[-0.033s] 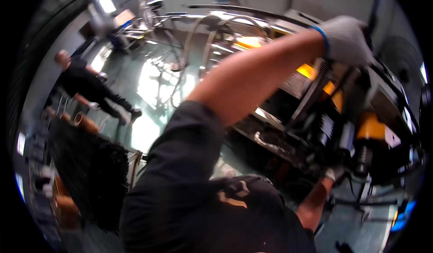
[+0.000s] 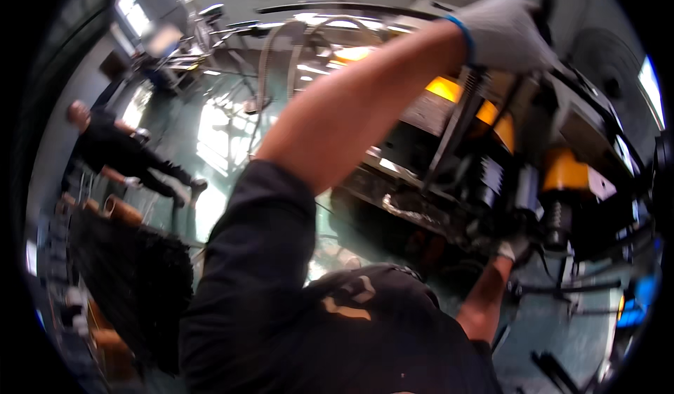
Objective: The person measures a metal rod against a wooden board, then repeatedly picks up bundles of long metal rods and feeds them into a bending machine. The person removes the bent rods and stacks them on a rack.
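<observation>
Head view, looking down and across a dark machine with yellow-orange parts and a ridged black cylinder. Left hand, in a pale grey glove with a blue cuff, raised high at the upper right, fingers curled shut around a dark upright lever or bar on top of the machine; forearm bare, dark sleeve pushed up to the elbow. Right hand, also gloved, low down and reaching into the shadowed underside near a coiled spring and black rods; mostly hidden, so whether spread or clenched cannot be told. Slanted grey metal bar running down between the two hands. Behind, a glossy green floor with window glare, and another person in dark clothes bending far off to the left, well apart. Risk as judged from here: the lower hand deep among springs and rods, likely to be pinched if the lever shifts under the upper hand's pull; grip on the lever liable to slip through the glove; loose sleeve close to moving parts.
</observation>
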`<move>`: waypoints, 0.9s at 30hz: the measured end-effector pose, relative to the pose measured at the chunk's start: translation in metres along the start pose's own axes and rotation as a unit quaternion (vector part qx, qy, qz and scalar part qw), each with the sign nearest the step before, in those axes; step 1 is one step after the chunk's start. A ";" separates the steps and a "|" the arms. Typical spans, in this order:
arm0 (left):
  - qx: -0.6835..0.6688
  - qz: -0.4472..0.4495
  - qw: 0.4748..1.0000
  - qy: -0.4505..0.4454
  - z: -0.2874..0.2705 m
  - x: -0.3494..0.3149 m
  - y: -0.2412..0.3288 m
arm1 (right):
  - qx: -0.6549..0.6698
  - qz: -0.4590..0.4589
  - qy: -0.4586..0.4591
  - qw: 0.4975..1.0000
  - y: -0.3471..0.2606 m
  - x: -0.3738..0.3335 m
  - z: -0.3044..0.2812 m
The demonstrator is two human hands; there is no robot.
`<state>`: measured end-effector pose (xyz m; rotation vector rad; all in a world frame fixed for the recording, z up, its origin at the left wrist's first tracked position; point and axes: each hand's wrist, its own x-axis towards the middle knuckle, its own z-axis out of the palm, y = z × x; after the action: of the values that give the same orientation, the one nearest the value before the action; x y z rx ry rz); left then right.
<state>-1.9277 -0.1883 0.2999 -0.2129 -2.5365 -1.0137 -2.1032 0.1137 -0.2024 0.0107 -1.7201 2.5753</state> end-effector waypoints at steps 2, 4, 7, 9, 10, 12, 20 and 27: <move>-0.017 -0.030 0.999 -0.006 -0.014 -0.014 0.011 | 0.064 0.022 -0.003 0.998 -0.006 -0.014 0.031; -0.036 -0.032 0.999 0.000 -0.014 -0.023 0.020 | -0.267 -0.135 0.031 0.954 -0.003 -0.019 0.029; 0.249 0.107 0.963 -0.005 0.010 -0.008 0.009 | -0.569 -0.259 0.051 0.779 -0.005 -0.031 -0.007; 0.416 0.233 0.878 -0.040 0.001 -0.004 0.013 | -0.544 -0.262 0.036 0.796 -0.007 -0.034 -0.001; 0.439 0.284 0.849 -0.078 -0.014 -0.015 0.020 | -0.499 -0.246 0.016 0.831 -0.005 -0.038 0.012; 0.335 0.226 0.909 -0.099 0.006 -0.012 0.031 | -0.519 -0.270 0.051 0.810 -0.017 -0.038 -0.002; 0.099 0.079 0.991 -0.048 0.006 0.001 -0.022 | 0.065 0.050 0.027 0.996 -0.032 -0.055 0.032; 0.135 -0.084 0.986 -0.043 0.004 -0.009 0.028 | 0.015 0.162 0.059 0.985 -0.033 -0.026 0.007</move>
<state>-1.9131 -0.1655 0.3114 0.0373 -2.7734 -0.7203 -2.0759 0.1186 -0.1701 -0.4471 -1.7672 2.7532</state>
